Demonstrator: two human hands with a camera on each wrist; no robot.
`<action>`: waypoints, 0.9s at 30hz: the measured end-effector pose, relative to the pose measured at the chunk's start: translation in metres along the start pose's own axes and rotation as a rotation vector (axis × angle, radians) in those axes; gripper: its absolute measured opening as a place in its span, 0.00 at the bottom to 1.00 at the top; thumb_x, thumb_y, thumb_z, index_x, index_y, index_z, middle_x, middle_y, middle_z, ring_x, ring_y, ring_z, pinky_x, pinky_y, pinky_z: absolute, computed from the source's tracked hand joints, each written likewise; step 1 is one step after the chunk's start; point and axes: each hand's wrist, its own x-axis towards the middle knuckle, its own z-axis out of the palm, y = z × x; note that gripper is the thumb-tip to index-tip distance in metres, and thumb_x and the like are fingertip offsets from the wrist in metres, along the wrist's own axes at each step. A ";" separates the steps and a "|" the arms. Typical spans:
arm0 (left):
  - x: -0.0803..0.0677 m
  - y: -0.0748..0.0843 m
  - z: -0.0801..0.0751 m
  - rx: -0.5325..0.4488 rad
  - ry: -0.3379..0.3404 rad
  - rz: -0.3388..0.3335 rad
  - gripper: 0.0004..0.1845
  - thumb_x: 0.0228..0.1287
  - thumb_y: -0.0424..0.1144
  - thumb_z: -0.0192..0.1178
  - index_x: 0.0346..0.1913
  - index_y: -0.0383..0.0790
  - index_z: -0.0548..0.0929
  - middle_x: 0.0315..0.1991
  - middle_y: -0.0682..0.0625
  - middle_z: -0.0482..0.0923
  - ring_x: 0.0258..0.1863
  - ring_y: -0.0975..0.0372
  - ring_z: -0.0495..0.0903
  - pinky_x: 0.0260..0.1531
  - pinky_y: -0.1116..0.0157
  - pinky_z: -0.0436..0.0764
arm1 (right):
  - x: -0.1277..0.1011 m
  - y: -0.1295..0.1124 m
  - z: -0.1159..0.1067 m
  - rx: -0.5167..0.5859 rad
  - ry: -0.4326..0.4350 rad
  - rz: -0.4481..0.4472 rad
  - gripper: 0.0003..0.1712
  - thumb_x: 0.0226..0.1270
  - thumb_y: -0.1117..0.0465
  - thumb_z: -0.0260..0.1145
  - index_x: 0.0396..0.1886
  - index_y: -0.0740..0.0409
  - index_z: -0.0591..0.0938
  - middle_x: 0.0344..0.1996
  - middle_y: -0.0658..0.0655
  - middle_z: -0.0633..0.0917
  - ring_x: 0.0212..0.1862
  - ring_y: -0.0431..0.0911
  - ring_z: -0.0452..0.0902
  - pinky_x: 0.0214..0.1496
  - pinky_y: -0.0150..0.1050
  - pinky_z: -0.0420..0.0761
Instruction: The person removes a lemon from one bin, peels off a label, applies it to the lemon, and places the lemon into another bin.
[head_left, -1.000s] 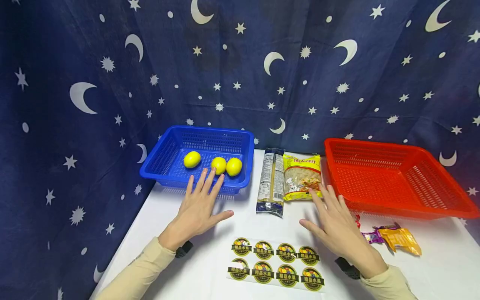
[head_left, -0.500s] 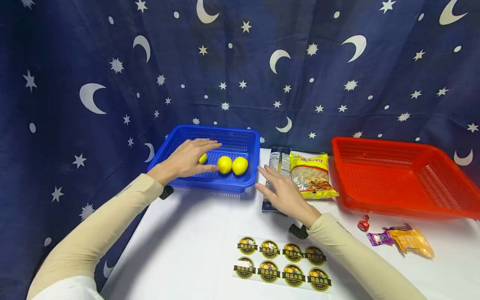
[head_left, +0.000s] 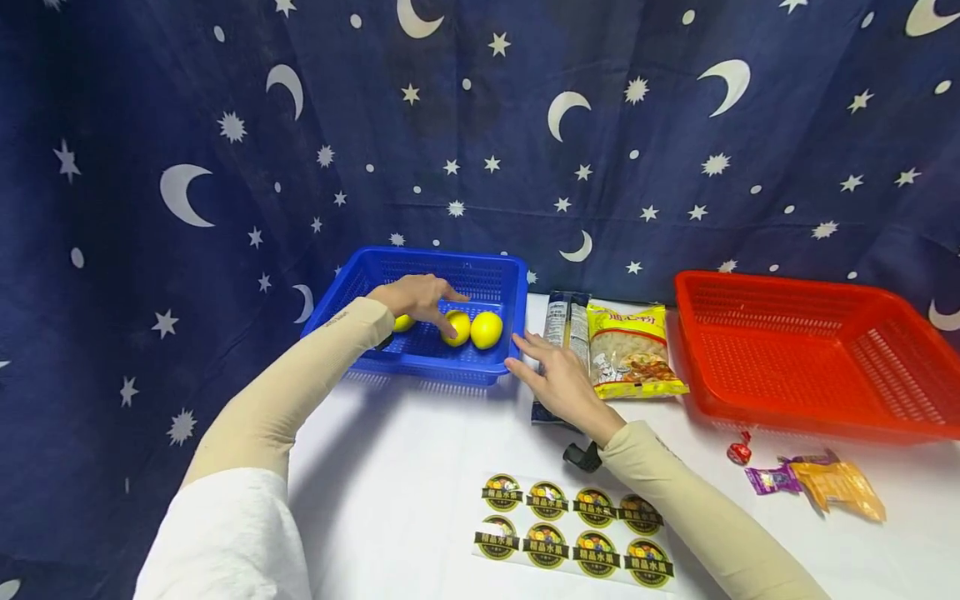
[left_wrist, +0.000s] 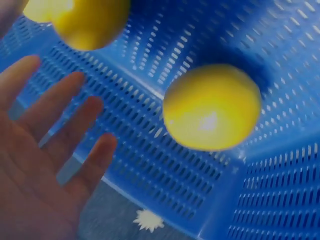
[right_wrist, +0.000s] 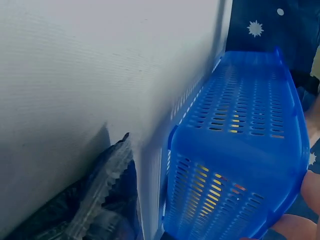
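Observation:
A blue basket [head_left: 501, 363] stands at the back left of the white table [head_left: 390, 475] with three yellow lemons in it. My left hand [head_left: 422, 297] reaches into it, fingers spread and straight [left_wrist: 60, 125], fingertips at the middle lemon [head_left: 457, 327]; whether they touch it I cannot tell. The left lemon [head_left: 403, 322] is mostly hidden behind that hand, and the right lemon [head_left: 487, 330] lies free. My right hand [head_left: 553, 377] lies flat with straight fingers at the basket's near right corner [right_wrist: 235, 165], over a dark noodle packet [head_left: 558, 321].
A yellow food packet [head_left: 633, 350] lies beside the dark one. An empty red basket [head_left: 795, 288] stands at the right. Near the front lie a sticker sheet [head_left: 573, 533], a red sweet [head_left: 738, 452], a purple sweet [head_left: 772, 481] and an orange wrapper [head_left: 840, 489]. A starry curtain closes the back.
Both hands left the table's front. The left went into the blue basket and on to the middle lemon. The right swung left to the basket's near right corner.

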 end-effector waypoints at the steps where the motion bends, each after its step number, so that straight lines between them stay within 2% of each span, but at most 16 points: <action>1: 0.004 0.000 0.001 -0.003 -0.012 -0.006 0.45 0.56 0.62 0.73 0.76 0.58 0.68 0.77 0.47 0.67 0.77 0.48 0.65 0.74 0.46 0.66 | 0.000 0.001 0.000 0.000 0.004 0.002 0.32 0.74 0.45 0.64 0.70 0.56 0.77 0.71 0.61 0.75 0.73 0.60 0.72 0.72 0.60 0.71; 6: 0.016 0.002 0.009 0.027 -0.028 -0.023 0.44 0.53 0.61 0.75 0.74 0.56 0.73 0.71 0.47 0.76 0.73 0.49 0.72 0.72 0.47 0.70 | 0.001 0.003 -0.001 0.007 -0.003 0.004 0.32 0.74 0.44 0.64 0.70 0.55 0.77 0.71 0.61 0.76 0.72 0.60 0.72 0.72 0.60 0.71; 12: 0.025 0.005 0.018 -0.002 -0.012 -0.028 0.44 0.50 0.57 0.79 0.72 0.55 0.76 0.72 0.45 0.74 0.73 0.48 0.71 0.72 0.46 0.70 | 0.001 0.003 -0.002 0.007 -0.014 0.000 0.32 0.74 0.42 0.63 0.70 0.55 0.77 0.71 0.60 0.76 0.72 0.59 0.73 0.72 0.59 0.72; 23: 0.024 -0.005 0.021 -0.047 0.031 -0.017 0.43 0.46 0.57 0.81 0.69 0.55 0.80 0.66 0.45 0.80 0.68 0.49 0.76 0.69 0.47 0.73 | 0.001 0.001 -0.002 0.006 -0.029 -0.002 0.32 0.75 0.43 0.62 0.71 0.55 0.76 0.72 0.62 0.75 0.72 0.61 0.72 0.72 0.60 0.71; 27: 0.022 -0.006 0.015 -0.049 0.034 -0.009 0.43 0.46 0.58 0.80 0.68 0.52 0.80 0.67 0.43 0.80 0.67 0.49 0.76 0.69 0.47 0.73 | -0.001 0.002 -0.005 0.010 -0.045 -0.002 0.32 0.76 0.43 0.61 0.72 0.55 0.75 0.73 0.63 0.74 0.73 0.62 0.71 0.73 0.61 0.70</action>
